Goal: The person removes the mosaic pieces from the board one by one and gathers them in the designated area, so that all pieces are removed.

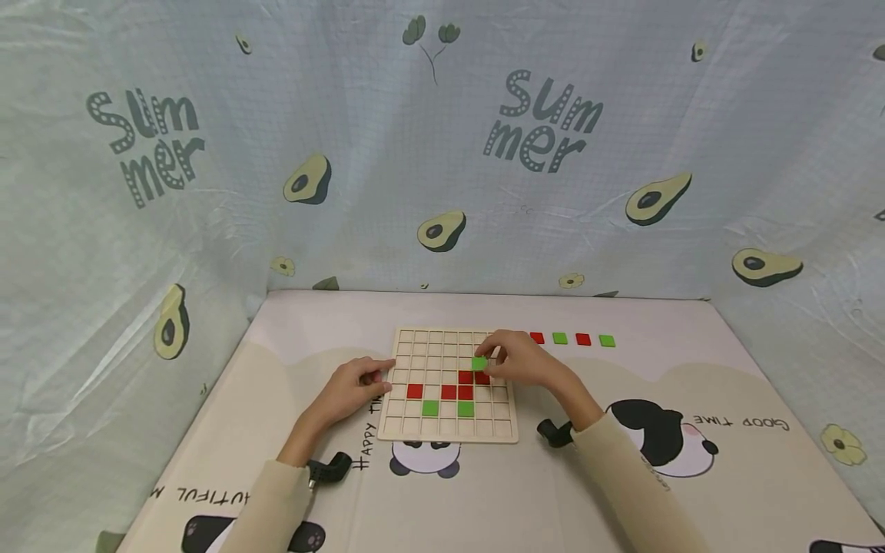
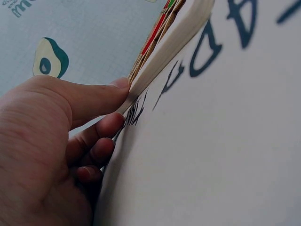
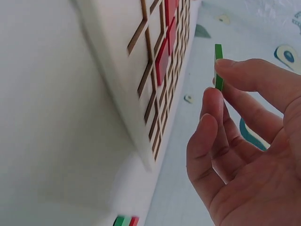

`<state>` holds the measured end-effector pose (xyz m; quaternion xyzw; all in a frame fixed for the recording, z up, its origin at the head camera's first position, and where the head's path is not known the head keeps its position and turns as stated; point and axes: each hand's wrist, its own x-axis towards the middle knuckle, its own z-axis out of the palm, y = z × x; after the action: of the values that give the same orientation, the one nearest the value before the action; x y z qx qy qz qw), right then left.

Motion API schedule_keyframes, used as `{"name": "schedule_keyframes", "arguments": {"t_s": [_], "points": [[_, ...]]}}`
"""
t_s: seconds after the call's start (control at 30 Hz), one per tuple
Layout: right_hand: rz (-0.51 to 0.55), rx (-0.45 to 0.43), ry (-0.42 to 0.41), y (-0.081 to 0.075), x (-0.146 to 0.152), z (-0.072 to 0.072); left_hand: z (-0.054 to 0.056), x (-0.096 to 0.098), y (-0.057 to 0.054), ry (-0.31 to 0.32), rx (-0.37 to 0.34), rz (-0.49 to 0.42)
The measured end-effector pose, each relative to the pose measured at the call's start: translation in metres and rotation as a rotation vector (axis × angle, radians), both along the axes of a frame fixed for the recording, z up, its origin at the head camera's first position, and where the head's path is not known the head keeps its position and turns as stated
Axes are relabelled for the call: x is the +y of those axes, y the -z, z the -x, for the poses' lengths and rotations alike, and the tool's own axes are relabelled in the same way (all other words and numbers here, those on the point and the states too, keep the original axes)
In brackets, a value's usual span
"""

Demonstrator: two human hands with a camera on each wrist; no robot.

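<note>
A pale wooden grid board (image 1: 448, 438) lies on the table with several red and green square tiles in its cells. At its left edge, my left hand (image 1: 353, 389) holds the rim between thumb and curled fingers, also visible in the left wrist view. My right hand (image 1: 520, 358) pinches a green square tile (image 3: 218, 67) between thumb and fingertips. In the head view that tile is over the board's right part, just behind two touching red tiles (image 1: 466, 377). The right wrist view shows it raised apart from the board's surface. Two green tiles (image 1: 430, 408) sit in a nearer row.
Right of the board, a row of loose tiles, alternating red (image 1: 584, 339) and green (image 1: 607, 340), lies on the printed tablecloth (image 1: 484, 507). A black wrist-worn device (image 1: 332, 468) is at the left wrist, another (image 1: 555, 433) at the right. A hanging avocado-print sheet (image 1: 387, 138) borders the table.
</note>
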<state>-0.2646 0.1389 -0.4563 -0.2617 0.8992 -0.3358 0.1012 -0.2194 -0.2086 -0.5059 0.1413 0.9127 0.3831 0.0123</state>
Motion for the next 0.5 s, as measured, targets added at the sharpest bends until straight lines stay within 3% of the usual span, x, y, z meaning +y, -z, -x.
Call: {"name": "schedule_keyframes", "arguments": {"t_s": [0.27, 0.5], "points": [[-0.003, 0.051, 0.0, -0.004, 0.023, 0.002, 0.001, 0.001, 0.001, 0.0, 0.002, -0.006], [0.008, 0.036, 0.021, -0.004, 0.041, 0.003, 0.001, 0.001, 0.001, -0.002, 0.007, -0.004]]}}
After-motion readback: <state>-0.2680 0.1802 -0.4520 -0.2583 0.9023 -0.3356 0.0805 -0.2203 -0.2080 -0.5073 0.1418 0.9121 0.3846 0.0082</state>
